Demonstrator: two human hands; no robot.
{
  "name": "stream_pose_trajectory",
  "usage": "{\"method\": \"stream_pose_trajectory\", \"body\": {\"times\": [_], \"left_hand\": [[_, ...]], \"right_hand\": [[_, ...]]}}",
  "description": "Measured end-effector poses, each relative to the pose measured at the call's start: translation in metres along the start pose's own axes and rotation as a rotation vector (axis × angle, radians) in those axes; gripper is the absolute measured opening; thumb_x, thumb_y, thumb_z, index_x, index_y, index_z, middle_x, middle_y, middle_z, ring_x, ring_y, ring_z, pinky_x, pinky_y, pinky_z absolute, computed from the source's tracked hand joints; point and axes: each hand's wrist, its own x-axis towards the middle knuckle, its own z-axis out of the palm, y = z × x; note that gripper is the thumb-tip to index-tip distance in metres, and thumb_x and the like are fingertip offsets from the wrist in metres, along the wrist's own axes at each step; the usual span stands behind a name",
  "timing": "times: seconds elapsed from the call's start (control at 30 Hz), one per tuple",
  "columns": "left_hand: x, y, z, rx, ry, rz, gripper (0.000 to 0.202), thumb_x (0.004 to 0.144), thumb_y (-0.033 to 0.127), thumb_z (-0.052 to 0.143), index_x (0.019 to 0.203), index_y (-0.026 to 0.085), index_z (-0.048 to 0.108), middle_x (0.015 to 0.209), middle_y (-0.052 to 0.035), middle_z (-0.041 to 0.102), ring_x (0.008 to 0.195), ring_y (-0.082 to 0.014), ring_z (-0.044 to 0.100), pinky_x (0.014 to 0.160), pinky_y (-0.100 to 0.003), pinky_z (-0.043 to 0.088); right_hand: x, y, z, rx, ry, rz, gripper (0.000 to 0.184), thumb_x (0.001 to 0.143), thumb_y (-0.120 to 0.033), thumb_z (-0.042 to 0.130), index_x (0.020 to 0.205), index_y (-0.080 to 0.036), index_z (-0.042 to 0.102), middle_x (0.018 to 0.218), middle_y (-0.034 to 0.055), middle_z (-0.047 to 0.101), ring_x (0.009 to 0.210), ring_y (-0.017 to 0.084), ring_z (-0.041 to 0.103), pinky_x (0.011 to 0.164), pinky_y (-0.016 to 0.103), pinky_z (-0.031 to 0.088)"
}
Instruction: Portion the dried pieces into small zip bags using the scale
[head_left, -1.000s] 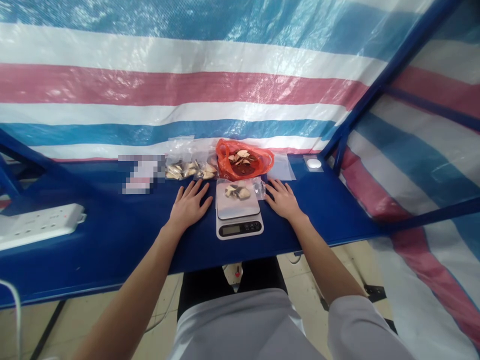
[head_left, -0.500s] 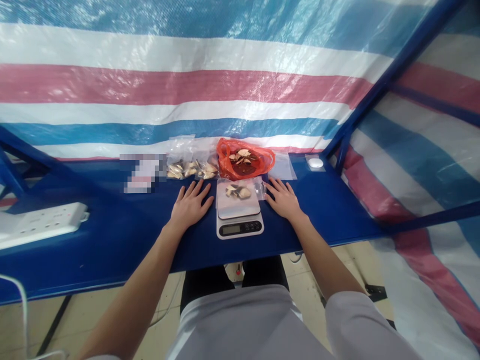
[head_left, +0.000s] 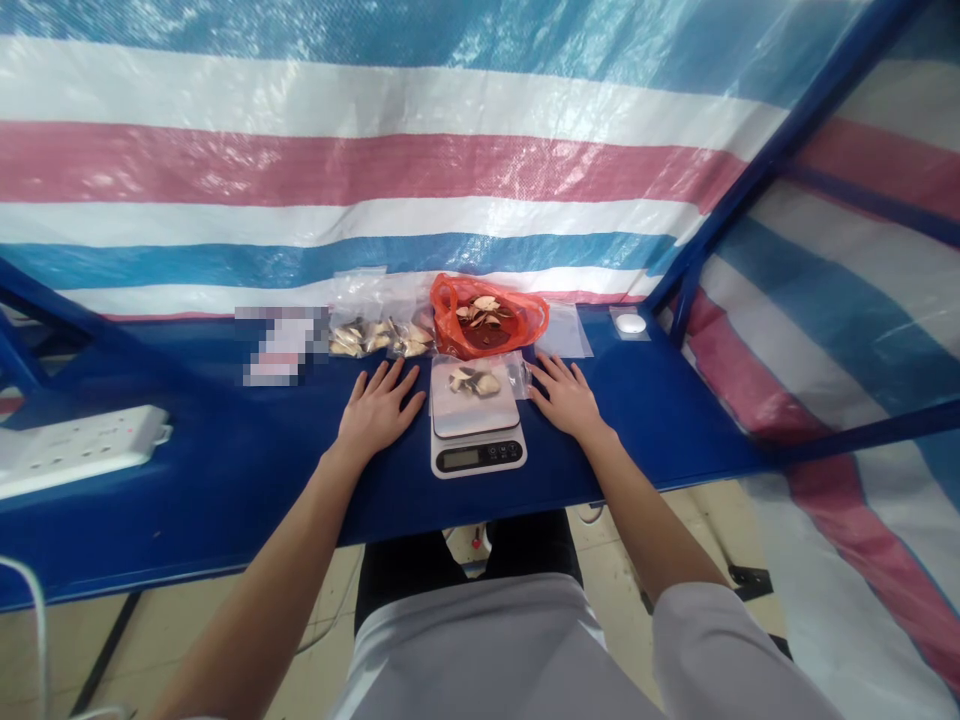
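Observation:
My left hand (head_left: pixel 379 408) lies flat on the blue table, fingers spread, to the left of a white digital kitchen scale (head_left: pixel 444 415). On the other side, my right hand (head_left: pixel 564 397) rests flat with its fingers apart, close to the edge of a clear plastic bag (head_left: pixel 516 372). That bag lies across the scale's plate and contains several pale, dark-edged dried slices (head_left: pixel 474 382). Behind the scale sits an open red plastic bag (head_left: pixel 442 325) with more dried slices (head_left: pixel 486 312) in it. Neither hand holds anything.
Several filled clear bags (head_left: pixel 379 338) stand left of the red bag, and flat clear bags (head_left: pixel 571 335) lie to its right. A white round object (head_left: pixel 631 324) is farther right. A white power strip (head_left: pixel 97 440) occupies the left. Striped sheeting (head_left: pixel 375 170) hangs behind the blue table (head_left: pixel 247 460).
The view has shifted very slightly. Both hands, the scale and the bags stay in place.

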Motion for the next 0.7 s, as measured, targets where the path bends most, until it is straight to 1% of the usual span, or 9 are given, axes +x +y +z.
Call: {"method": "stream_pose_trajectory", "body": {"times": [0.13, 0.3, 0.4, 0.47, 0.53, 0.6, 0.7], "left_hand": [[0.000, 0.001, -0.001, -0.001, -0.003, -0.002, 0.056, 0.100, 0.044, 0.041, 0.151, 0.023, 0.054, 0.162, -0.0109, 0.043, 0.152, -0.0355, 0.037, 0.125, -0.059, 0.026], [-0.001, 0.003, -0.002, -0.022, 0.004, -0.010, 0.055, 0.100, 0.045, 0.042, 0.149, 0.023, 0.055, 0.162, -0.0105, 0.043, 0.152, -0.0350, 0.037, 0.125, -0.059, 0.025], [0.000, 0.001, -0.002, -0.056, 0.036, -0.006, 0.054, 0.099, 0.046, 0.044, 0.146, 0.023, 0.058, 0.162, -0.0108, 0.044, 0.151, -0.0353, 0.040, 0.124, -0.058, 0.028], [0.001, -0.002, -0.001, -0.108, 0.084, 0.010, 0.053, 0.098, 0.046, 0.046, 0.143, 0.020, 0.061, 0.160, -0.0130, 0.047, 0.147, -0.0359, 0.045, 0.122, -0.057, 0.033], [0.004, -0.005, -0.002, -0.189, 0.149, 0.043, 0.052, 0.098, 0.046, 0.047, 0.139, 0.018, 0.064, 0.155, -0.0153, 0.053, 0.142, -0.0349, 0.051, 0.119, -0.055, 0.039], [0.007, -0.005, -0.004, -0.286, 0.212, 0.094, 0.050, 0.098, 0.046, 0.048, 0.135, 0.018, 0.066, 0.148, -0.0164, 0.059, 0.137, -0.0331, 0.056, 0.117, -0.053, 0.044], [0.010, 0.004, -0.010, -0.424, 0.261, 0.185, 0.046, 0.099, 0.047, 0.050, 0.130, 0.018, 0.069, 0.142, -0.0154, 0.064, 0.132, -0.0306, 0.060, 0.115, -0.051, 0.047]], "right_hand": [[0.000, 0.000, 0.000, 0.007, 0.007, -0.003, 0.049, 0.103, -0.041, 0.044, 0.150, -0.028, 0.054, 0.162, 0.0064, 0.045, 0.152, 0.030, 0.039, 0.125, 0.057, 0.030], [0.000, -0.001, 0.000, 0.007, 0.013, 0.002, 0.048, 0.103, -0.040, 0.046, 0.149, -0.029, 0.055, 0.161, 0.0066, 0.046, 0.152, 0.030, 0.040, 0.124, 0.057, 0.030], [-0.001, -0.002, -0.002, 0.015, 0.018, 0.008, 0.047, 0.102, -0.038, 0.049, 0.147, -0.028, 0.058, 0.160, 0.0073, 0.047, 0.151, 0.031, 0.041, 0.124, 0.057, 0.031], [0.000, -0.001, -0.004, 0.050, 0.042, 0.004, 0.045, 0.101, -0.037, 0.051, 0.144, -0.027, 0.061, 0.158, 0.0075, 0.050, 0.150, 0.031, 0.043, 0.124, 0.057, 0.032], [0.000, 0.001, -0.007, 0.130, 0.098, -0.006, 0.042, 0.100, -0.036, 0.053, 0.140, -0.027, 0.064, 0.155, 0.0074, 0.055, 0.147, 0.029, 0.047, 0.123, 0.054, 0.036], [0.001, 0.003, -0.010, 0.280, 0.180, -0.001, 0.039, 0.099, -0.036, 0.055, 0.134, -0.027, 0.068, 0.148, 0.0070, 0.062, 0.140, 0.028, 0.056, 0.119, 0.049, 0.044], [0.002, -0.001, -0.015, 0.645, 0.264, 0.044, 0.035, 0.097, -0.043, 0.057, 0.123, -0.025, 0.074, 0.127, 0.0068, 0.075, 0.120, 0.026, 0.071, 0.109, 0.042, 0.055]]}}
